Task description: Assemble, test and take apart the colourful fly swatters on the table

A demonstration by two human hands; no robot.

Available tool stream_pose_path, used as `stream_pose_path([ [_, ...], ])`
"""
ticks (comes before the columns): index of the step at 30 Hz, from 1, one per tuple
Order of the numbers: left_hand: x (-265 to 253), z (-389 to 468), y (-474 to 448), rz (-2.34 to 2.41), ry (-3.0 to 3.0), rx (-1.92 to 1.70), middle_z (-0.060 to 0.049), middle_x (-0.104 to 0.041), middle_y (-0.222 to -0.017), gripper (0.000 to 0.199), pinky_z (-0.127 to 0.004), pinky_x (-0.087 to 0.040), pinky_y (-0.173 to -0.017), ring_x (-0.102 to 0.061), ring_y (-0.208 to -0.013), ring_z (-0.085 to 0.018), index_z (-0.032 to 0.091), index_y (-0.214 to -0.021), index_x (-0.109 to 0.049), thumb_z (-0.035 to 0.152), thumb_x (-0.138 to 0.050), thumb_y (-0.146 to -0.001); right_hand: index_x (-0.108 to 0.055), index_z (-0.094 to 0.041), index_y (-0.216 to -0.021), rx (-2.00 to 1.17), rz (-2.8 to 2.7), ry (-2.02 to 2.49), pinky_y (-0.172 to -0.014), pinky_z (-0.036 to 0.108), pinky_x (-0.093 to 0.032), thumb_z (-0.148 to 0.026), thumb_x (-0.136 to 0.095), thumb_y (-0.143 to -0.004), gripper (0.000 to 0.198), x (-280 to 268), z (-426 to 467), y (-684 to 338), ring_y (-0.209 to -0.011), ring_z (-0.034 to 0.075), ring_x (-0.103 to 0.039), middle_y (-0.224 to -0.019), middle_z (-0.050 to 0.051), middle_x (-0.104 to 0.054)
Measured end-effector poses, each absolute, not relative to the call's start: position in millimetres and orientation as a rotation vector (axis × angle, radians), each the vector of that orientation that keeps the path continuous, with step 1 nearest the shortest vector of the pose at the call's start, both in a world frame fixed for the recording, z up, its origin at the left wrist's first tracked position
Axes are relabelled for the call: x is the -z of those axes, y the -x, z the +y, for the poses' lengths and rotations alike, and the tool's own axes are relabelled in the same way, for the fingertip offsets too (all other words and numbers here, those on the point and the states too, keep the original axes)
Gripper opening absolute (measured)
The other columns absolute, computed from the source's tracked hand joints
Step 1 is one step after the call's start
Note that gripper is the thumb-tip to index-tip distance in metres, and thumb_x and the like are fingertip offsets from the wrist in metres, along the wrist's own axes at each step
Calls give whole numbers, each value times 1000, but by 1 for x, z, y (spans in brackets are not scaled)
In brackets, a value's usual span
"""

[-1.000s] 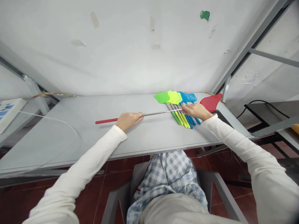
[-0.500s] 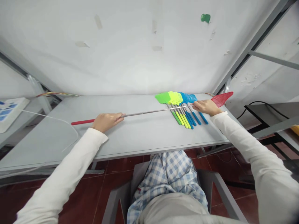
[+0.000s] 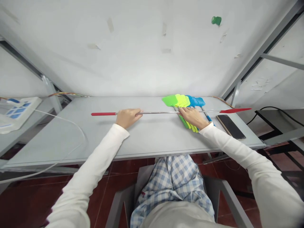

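A red fly swatter [image 3: 161, 112] with an extended metal rod lies level across my view, its red grip at the left and its red head seen edge-on at the right. My left hand [image 3: 129, 117] is closed around the rod close to the grip. Farther along, my right hand [image 3: 193, 116] is closed on the rod too. Behind and under the right hand, several fly swatters in green, yellow and blue [image 3: 182, 100] lie fanned out on the table; that hand and the wrist cover part of their handles.
A grey table [image 3: 152, 136] stands against a white wall. On it, a dark phone [image 3: 231, 126] lies at the right. A white cable [image 3: 76, 126] crosses the left side, near a white and blue box [image 3: 21, 112]. Metal frame posts stand at both sides.
My right hand has slid leftward along the rod, away from the red head. The swatter now lies more level, its head turned edge-on. The phone has come into sight.
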State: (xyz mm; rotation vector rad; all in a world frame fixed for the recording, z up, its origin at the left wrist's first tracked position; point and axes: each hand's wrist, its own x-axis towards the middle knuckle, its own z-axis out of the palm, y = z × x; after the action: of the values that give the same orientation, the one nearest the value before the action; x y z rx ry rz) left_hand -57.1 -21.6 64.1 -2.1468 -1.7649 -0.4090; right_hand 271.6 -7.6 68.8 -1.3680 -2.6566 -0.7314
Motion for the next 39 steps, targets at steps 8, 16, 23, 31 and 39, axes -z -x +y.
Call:
stream_pose_path([
  [8, -45, -20, 57, -1672, 2270, 251, -6, -70, -65, 35, -27, -16, -48, -57, -55, -15, 21, -71, -66, 38, -42, -91, -62, -14, -102, 730, -2730, 1525, -56, 28, -13, -54, -16, -99, 61, -63, 19, -301, -61, 16, -56, -78, 12, -68],
  [16, -43, -24, 72, -1703, 2277, 238, -7, -70, -73, 34, -27, -22, -50, -61, -62, -18, 21, -80, -63, 36, -36, -94, -62, -15, -96, 771, -2724, 1438, -55, 30, -11, -46, -19, -101, 54, -57, 30, -322, -63, 15, -55, -78, 10, -66],
  [23, -56, -24, 89, -1697, 2206, 22, -9, -71, -78, 42, -27, -26, -52, -65, -68, -21, 20, -89, -63, 47, -31, -96, -56, -13, -106, 784, -2739, 1504, -56, 30, -13, -47, -14, -100, 54, -46, 22, -337, -70, 19, -58, -88, 12, -65],
  [31, -57, -11, 67, -1741, 2241, -48, -12, -73, -76, 37, -28, -37, -57, -69, -71, -26, 19, -99, -70, 42, -41, -93, -55, -14, -116, 623, -2855, 1680, -56, 30, -18, -47, -18, -99, 53, -66, 23, -346, -67, 22, -59, -86, 14, -68],
  [39, -58, -31, 11, -1684, 2427, -46, -13, -75, -87, 34, -31, -45, -63, -71, -78, -26, 21, -112, -67, 38, -45, -93, -57, -12, -106, 506, -3003, 1471, -59, 28, -23, -47, -18, -99, 53, -73, 5, -284, -63, 21, -60, -75, 14, -68],
])
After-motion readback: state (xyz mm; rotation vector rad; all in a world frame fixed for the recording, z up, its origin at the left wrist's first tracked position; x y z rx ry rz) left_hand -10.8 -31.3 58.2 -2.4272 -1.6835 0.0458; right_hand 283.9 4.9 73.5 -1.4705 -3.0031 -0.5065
